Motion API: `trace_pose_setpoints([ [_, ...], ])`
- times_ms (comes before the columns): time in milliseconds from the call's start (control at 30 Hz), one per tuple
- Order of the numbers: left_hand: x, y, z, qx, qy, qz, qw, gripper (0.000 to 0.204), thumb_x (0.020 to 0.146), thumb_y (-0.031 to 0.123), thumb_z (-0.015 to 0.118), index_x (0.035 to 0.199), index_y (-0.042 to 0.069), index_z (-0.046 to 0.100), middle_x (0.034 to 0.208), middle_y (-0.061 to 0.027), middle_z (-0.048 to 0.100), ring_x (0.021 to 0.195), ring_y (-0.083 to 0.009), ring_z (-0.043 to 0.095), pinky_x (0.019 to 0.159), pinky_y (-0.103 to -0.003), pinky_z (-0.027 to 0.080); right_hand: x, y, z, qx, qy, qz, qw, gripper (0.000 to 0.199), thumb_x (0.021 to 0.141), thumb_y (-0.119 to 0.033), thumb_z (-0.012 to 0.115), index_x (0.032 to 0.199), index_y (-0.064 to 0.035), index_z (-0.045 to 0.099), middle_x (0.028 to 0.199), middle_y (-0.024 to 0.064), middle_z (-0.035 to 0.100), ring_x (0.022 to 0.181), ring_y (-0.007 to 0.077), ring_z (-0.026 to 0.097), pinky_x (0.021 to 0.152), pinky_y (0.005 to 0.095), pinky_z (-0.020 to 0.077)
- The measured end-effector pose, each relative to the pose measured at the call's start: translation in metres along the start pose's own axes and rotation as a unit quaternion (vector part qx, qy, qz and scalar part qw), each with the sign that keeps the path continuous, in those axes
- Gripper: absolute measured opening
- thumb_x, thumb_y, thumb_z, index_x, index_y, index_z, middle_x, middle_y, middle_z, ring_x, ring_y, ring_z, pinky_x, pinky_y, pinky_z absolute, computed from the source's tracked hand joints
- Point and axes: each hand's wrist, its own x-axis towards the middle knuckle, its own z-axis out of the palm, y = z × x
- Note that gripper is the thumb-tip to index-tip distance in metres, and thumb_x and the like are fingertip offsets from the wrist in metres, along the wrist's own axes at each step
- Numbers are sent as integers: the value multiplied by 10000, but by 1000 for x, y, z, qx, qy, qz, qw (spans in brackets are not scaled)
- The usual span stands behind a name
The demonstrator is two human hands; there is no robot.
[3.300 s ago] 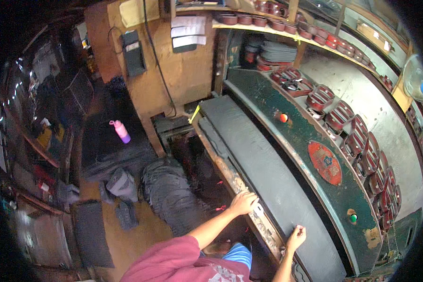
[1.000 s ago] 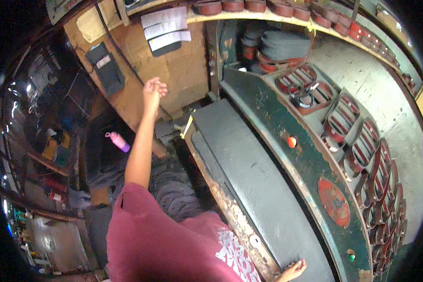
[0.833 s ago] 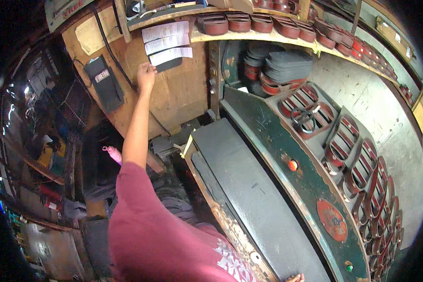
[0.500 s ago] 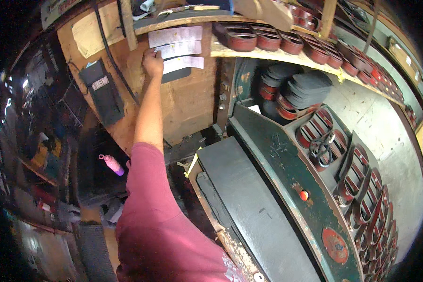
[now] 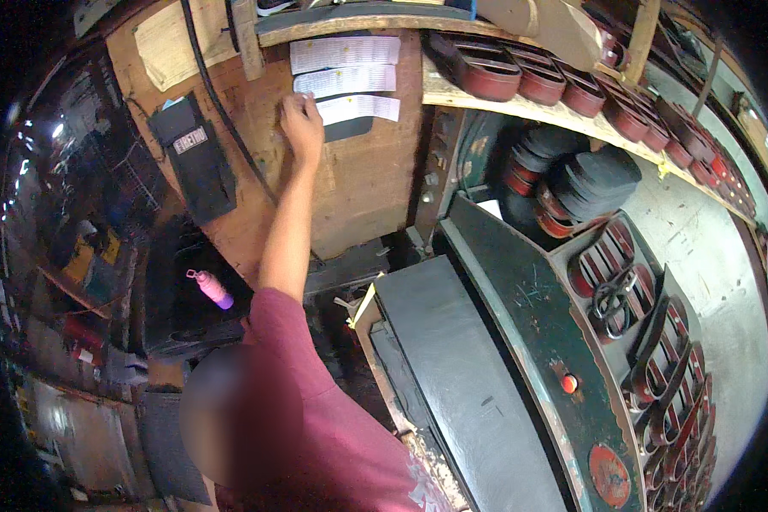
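Note:
My left arm, in a maroon sleeve, stretches up to a wooden board. Curled fingers of my left hand are closed at the left ends of three printed paper strips: a top strip, a middle strip and a lower strip. Whether a paper edge is pinched between those fingers is hidden. Under the lowest strip shows a dark rounded piece. Nowhere in the picture is my right hand.
A dark green machine with a red button stands beside a grey slab. Red-brown cutting dies line a shelf; more hang at right. Black oval pieces are stacked behind. At left are a pink bottle and a black pouch.
The view has shifted, so most things appear farther right. My left hand sits slightly lower against the paper strips, its fingers still curled.

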Motion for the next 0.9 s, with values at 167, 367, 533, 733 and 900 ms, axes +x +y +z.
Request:
trace_pose_setpoints([
  [167,-66,-27,-20,-126,-70,-121,982,130,952,81,689,998,-34,648,915,-213,725,839,-359,718,738,-405,547,-2,0,5,-66,-5,18,998,300,1025,-230,638,1110,50,708,1027,232,735,935,373,698,887,425,569],
  [367,-71,-57,-12,-7,-78,-35,996,93,941,56,690,1003,-10,675,953,-179,690,860,-331,702,728,-429,536,4,27,31,-76,57,-52,994,377,968,-288,669,1075,73,679,952,290,710,869,427,693,784,481,557],
  [533,-64,-57,-6,87,-103,-21,991,102,938,66,666,1032,29,681,1020,-162,653,928,-409,651,780,-500,518,-1,31,30,-35,68,-54,996,328,969,-244,660,1047,73,687,941,283,711,852,431,688,760,484,550],
  [733,-65,-9,-21,149,-97,-19,984,100,948,74,644,1016,3,663,1009,-165,650,941,-387,656,796,-483,526,-2,48,33,-88,39,-23,995,319,962,-240,673,1038,69,693,954,269,719,864,420,692,781,488,548],
  [900,-30,31,2,44,-118,107,986,137,925,66,655,1051,12,660,1033,-187,645,999,-401,621,856,-486,505,-4,88,46,-120,81,-5,989,304,957,-233,683,1044,58,694,978,258,723,884,410,693,796,483,554],
])
